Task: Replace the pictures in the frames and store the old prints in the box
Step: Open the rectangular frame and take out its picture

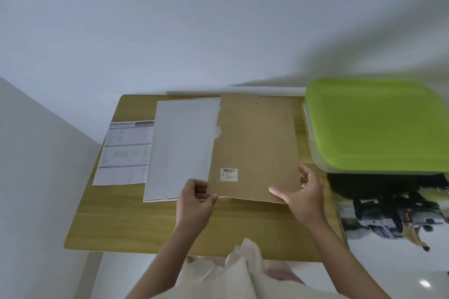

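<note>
Both hands hold a brown cardboard backing board at its near edge, over the middle of the wooden bench. The left hand pinches the board's near left corner, fingers curled round it. The right hand grips the near right corner, thumb on top. A barcode sticker sits near the board's near edge. Just left, partly under the board, lies a white sheet; further left a specification sheet. At the bench's right edge stands a clear box with a green lid, above a printed picture.
</note>
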Tool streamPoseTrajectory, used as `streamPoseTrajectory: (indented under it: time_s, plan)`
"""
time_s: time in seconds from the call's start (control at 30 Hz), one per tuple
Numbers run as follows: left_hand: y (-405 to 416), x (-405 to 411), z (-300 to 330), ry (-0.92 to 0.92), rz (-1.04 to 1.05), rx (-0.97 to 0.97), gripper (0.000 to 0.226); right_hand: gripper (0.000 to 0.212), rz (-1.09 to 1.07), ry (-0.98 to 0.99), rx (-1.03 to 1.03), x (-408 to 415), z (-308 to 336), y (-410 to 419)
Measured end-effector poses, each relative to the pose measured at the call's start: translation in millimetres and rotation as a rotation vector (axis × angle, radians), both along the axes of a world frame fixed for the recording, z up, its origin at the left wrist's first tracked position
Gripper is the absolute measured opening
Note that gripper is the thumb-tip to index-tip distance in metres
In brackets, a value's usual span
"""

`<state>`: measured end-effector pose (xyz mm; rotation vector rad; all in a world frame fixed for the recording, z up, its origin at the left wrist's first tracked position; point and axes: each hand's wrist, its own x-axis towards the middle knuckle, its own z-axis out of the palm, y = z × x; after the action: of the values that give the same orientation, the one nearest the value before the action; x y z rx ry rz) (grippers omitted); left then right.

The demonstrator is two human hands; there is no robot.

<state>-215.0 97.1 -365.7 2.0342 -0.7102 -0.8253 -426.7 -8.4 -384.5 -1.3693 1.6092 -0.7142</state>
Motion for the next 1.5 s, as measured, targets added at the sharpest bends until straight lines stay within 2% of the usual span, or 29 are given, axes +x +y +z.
streamPoseTrajectory:
  time_s: [0.23,0.73,0.93,1.1,1.3,1.5]
  plan:
    - [17,40,4,0.025,-0.031,-0.044,0.028,0.091,-0.015,-0.009,-0.047,36,19,19]
    - [65,121,-3,0.046,0.121,-0.004,0.03,0.089,0.205,0.035,-0.015,137,11,20]
    - [63,129,-15,0.015,0.111,0.059,0.033,0.089,0.209,0.078,-0.006,144,9,19]
    - [58,128,-18,-0.123,0.051,0.133,0.03,0.091,0.201,0.109,-0.007,144,8,17]
    - [58,133,-25,-0.068,0.1,0.112,0.031,0.09,0.245,0.136,0.002,148,-2,19]
    - [60,132,-31,-0.149,0.069,0.109,0.026,0.087,0.278,0.148,0.015,144,-17,18]
